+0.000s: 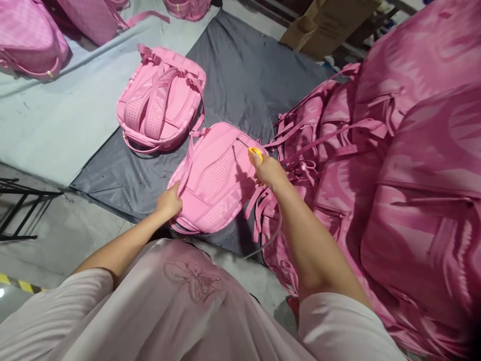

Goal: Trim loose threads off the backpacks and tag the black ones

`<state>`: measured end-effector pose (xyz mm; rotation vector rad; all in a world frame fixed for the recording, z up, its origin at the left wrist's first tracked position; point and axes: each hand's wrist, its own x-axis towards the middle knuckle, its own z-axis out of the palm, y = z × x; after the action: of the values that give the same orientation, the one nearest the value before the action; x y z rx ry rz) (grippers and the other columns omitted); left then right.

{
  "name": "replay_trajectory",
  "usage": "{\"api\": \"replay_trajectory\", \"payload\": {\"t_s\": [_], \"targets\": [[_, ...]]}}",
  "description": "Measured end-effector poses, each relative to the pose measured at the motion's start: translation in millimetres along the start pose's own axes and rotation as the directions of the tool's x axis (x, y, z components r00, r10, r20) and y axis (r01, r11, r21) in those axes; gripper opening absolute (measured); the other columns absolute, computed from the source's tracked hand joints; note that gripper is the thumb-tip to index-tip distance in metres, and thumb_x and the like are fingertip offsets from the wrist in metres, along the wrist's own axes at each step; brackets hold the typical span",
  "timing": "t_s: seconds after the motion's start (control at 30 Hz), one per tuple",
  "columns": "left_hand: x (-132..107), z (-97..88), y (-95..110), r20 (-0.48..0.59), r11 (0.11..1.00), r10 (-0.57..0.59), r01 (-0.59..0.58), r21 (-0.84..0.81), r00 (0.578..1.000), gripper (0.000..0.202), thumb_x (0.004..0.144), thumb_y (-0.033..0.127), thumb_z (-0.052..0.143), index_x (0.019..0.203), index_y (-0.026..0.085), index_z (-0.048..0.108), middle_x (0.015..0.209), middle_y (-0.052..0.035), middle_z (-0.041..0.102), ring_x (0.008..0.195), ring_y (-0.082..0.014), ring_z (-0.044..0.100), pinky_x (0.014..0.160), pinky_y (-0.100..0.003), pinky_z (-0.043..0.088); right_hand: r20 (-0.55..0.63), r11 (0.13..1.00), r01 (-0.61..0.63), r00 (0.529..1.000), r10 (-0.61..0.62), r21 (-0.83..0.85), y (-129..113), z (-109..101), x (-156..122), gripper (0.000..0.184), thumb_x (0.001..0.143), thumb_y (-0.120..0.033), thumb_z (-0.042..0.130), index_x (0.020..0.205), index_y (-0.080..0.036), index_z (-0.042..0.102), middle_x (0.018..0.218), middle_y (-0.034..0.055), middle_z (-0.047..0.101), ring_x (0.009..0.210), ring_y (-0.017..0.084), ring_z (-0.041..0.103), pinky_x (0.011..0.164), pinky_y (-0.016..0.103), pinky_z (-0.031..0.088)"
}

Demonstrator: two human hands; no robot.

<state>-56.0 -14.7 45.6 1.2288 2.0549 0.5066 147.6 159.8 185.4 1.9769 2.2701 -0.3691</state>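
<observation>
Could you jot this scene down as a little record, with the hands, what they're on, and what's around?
Left hand: left hand on the left edge of the near backpack, by a strap
Right hand: right hand grips a yellow-handled tool over that backpack
Near backpack: pink, lying with its dotted back panel up
Beyond it: second backpack, pink, straps up
Surface: dark grey sheet
Right side: heaped pink bags
</observation>
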Motion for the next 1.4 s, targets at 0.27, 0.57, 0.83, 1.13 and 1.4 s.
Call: {"api": "replay_trajectory", "payload": {"t_s": [0.27,0.57,0.83,1.13,1.4], "targets": [[68.4,4.4,-18.0,0.349,0.383,0.060,0.301,-0.873,0.935,0.061,0.095,0.060,0.038,0.110,0.009,0.067,0.114,-0.0194,0.070,0.095,-0.0235,0.071,0.079,-0.031,0.057,0.323,0.998,0.071,0.944,-0.067,0.000,-10.8,-1.3,-25.7,0.066,0.100,-0.060,0.022,0.110,-0.009,0.064,0.062,0.0056,0.062,0.052,0.014,0.054,0.066,0.027,0.044],[88.9,2.1,-27.7,0.628,0.270,-0.052,0.616,-0.740,0.777,0.057,0.100,0.048,0.021,0.119,0.007,0.056,0.084,-0.0190,0.073,0.060,-0.0201,0.065,0.048,-0.026,0.047,0.590,0.970,0.169,0.770,-0.241,0.176,-29.3,4.6,-38.9,0.071,0.095,-0.069,0.026,0.116,-0.013,0.065,0.055,0.0010,0.057,0.045,0.014,0.050,0.056,0.026,0.043],[42.2,24.7,13.7,0.081,0.990,0.116,-0.109,-0.088,0.990,0.057,0.093,0.038,0.051,0.148,0.031,0.038,0.129,-0.0170,0.054,0.118,-0.0335,0.053,0.094,-0.045,0.043,0.500,0.980,0.201,0.849,-0.171,-0.006,-15.6,-25.0,-34.1,0.069,0.094,-0.069,0.031,0.115,-0.014,0.066,0.070,0.0073,0.066,0.059,0.018,0.060,0.062,0.027,0.045],[-10.9,46.2,65.3,0.146,0.808,0.441,-0.462,0.365,0.886,0.077,0.087,0.052,0.059,0.152,0.020,0.034,0.161,-0.0185,0.019,0.143,-0.0375,0.025,0.110,-0.051,0.029,0.432,0.941,0.004,0.889,0.151,-0.337,31.9,-43.7,-42.2,0.071,0.093,-0.070,0.028,0.112,-0.013,0.065,0.074,0.0120,0.068,0.063,0.023,0.064,0.067,0.033,0.047],[-10.4,75.3,56.0,0.122,0.940,0.309,-0.283,-0.190,0.943,0.047,0.094,0.029,0.048,0.139,0.017,0.051,0.137,-0.0181,0.057,0.121,-0.0292,0.057,0.094,-0.041,0.050,0.505,0.989,-0.051,0.856,0.113,-0.137,75.2,-47.3,-116.4,0.067,0.096,-0.066,0.026,0.106,-0.012,0.065,0.067,0.0086,0.065,0.058,0.019,0.061,0.061,0.029,0.046]]}}
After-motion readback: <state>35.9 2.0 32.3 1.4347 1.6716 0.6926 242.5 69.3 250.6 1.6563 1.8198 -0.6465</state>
